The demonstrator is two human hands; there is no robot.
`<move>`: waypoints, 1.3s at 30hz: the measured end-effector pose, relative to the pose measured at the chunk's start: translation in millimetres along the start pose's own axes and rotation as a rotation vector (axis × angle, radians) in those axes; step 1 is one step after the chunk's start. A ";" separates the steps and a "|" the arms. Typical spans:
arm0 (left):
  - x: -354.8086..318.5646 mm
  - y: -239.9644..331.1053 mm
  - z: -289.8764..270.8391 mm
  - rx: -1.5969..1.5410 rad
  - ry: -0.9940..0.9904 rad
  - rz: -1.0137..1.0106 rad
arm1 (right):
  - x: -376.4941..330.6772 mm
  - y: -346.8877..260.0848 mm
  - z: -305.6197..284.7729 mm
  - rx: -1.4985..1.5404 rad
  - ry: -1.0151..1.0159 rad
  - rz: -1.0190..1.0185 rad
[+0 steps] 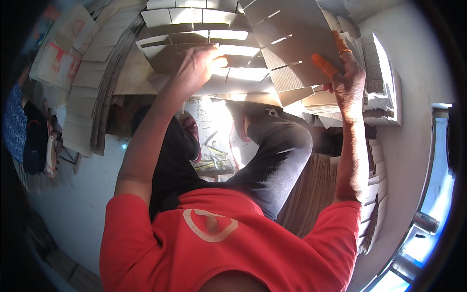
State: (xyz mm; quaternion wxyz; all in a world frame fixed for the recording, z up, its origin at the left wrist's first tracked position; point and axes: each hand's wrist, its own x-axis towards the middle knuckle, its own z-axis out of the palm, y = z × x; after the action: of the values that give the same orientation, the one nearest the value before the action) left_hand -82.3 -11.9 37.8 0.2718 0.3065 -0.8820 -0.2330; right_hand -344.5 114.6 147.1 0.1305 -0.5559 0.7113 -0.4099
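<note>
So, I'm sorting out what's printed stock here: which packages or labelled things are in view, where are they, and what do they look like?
Printed flat cartons: stacked at upper left, pale cream rectangles with red markings.
Slotted cardboard sheet: held up at top centre between the left hand and right hand, grey-brown, plain, no label.
Cardboard divider grid: top centre behind the sheet, pale, unprinted.
No screens or signs visible.

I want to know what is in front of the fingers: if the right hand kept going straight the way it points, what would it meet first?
The right hand already touches the slotted cardboard sheet with its orange-capped fingertips; going on, it would probably press into that sheet.
</note>
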 end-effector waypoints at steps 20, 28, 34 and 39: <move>30.4 -22.8 8.1 0.102 -0.031 -0.101 | 4.7 3.0 15.8 -0.008 -0.109 0.037; 74.5 -44.5 -7.8 0.178 0.137 -0.083 | -3.9 -5.4 14.5 -0.046 -0.102 0.059; 112.9 -82.0 -9.2 0.575 0.040 -0.044 | 5.9 -13.9 12.0 0.026 -0.141 0.135; 111.0 -90.2 -5.2 0.413 -0.064 -0.156 | 5.1 -11.7 12.9 0.003 -0.152 0.112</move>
State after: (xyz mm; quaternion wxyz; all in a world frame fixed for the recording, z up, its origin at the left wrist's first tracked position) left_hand -115.5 -150.7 26.8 0.1563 0.4151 -0.8929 -0.0776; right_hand -329.9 103.8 148.8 0.2078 -0.5443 0.7288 -0.3597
